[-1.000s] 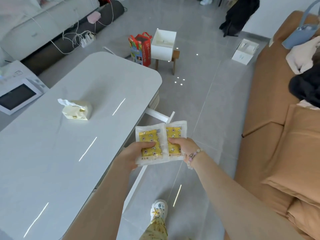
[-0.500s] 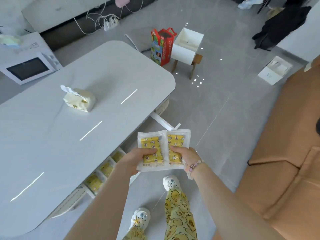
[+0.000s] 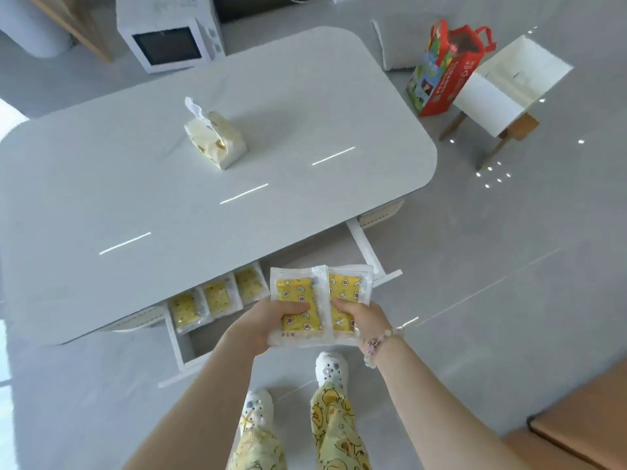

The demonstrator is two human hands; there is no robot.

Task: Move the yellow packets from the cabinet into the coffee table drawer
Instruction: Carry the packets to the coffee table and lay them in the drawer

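Observation:
I hold two yellow packets side by side above the open coffee table drawer (image 3: 185,351). My left hand (image 3: 261,325) grips the left yellow packet (image 3: 295,293), thumb across its front. My right hand (image 3: 361,317) grips the right yellow packet (image 3: 347,286) the same way. Both packets are clear-edged pouches with a yellow cartoon print. Three more yellow packets (image 3: 217,296) stand in a row at the drawer's back left, partly under the white tabletop (image 3: 169,205). The cabinet is out of view.
A tissue pack (image 3: 215,137) lies on the tabletop. Beyond the table stand a white microwave box (image 3: 169,39), a red bag (image 3: 444,69) and a white box on a small wooden stool (image 3: 509,89). A brown sofa edge (image 3: 583,425) is at the lower right.
The view has swung left and down over the table, bringing the open drawer and its packets into sight. Both hands keep the same hold on the two packets.

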